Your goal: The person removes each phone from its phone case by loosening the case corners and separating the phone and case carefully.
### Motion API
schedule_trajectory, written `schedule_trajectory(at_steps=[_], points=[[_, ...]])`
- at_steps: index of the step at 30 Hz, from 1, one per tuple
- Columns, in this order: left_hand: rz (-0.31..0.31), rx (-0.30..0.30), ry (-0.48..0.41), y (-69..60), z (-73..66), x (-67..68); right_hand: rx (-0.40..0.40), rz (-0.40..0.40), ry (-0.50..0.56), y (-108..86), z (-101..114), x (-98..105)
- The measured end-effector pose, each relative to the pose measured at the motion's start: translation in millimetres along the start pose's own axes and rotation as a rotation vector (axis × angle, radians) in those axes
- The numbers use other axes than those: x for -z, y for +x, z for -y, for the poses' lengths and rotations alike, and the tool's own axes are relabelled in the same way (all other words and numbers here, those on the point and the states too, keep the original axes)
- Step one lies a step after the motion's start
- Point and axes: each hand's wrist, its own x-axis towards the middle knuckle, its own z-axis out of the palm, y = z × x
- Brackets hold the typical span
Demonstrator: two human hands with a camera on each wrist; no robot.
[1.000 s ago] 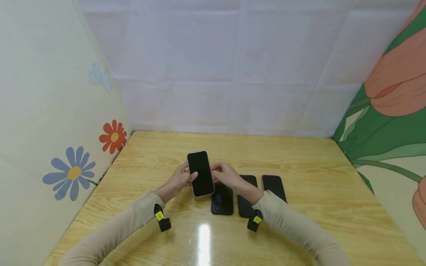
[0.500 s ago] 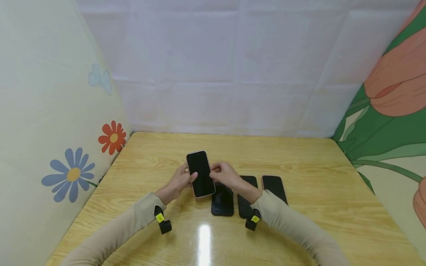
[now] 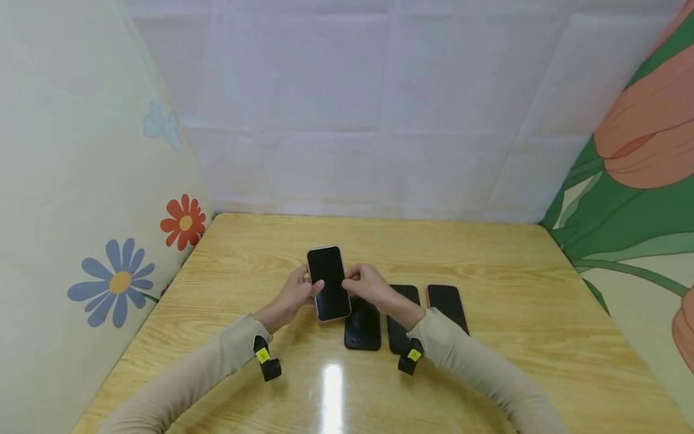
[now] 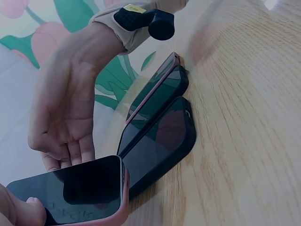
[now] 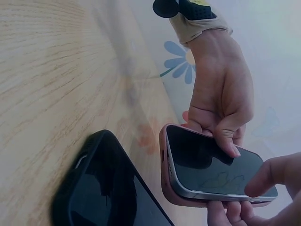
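One yellow label (its print too small to read) sits on the left wrist camera. Next comes the left hand, thumb and fingers clamped on a pink-cased phone, tilted above the table. The right hand pinches that phone's right edge. Two black phones, then a pink-edged phone, lie at right.

Shiny wood-grain table, pale creased backdrop behind, flowered walls either side.

Free tabletop beside the left hand, three phones obstructing under right hand and sleeve
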Motion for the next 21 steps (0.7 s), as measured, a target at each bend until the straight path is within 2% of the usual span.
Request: schedule_trajectory(at_steps=[4,10,14,21], points=[[-0.006,0.015,-0.019,-0.5,0.3,0.4,-0.007,0.000,-0.002,-0.2,2.6,0.0],[-0.001,0.042,-0.047,-1.4,0.1,2.0,0.059,0.053,-0.037,-0.8,5.1,1.6],[0.015,0.057,-0.046,-1.3,1.7,4.2,0.067,0.081,-0.034,-0.8,4.0,1.5],[0.000,0.051,-0.071,-0.5,3.5,3.1,0.045,0.016,0.003,0.5,-0.8,-1.1]])
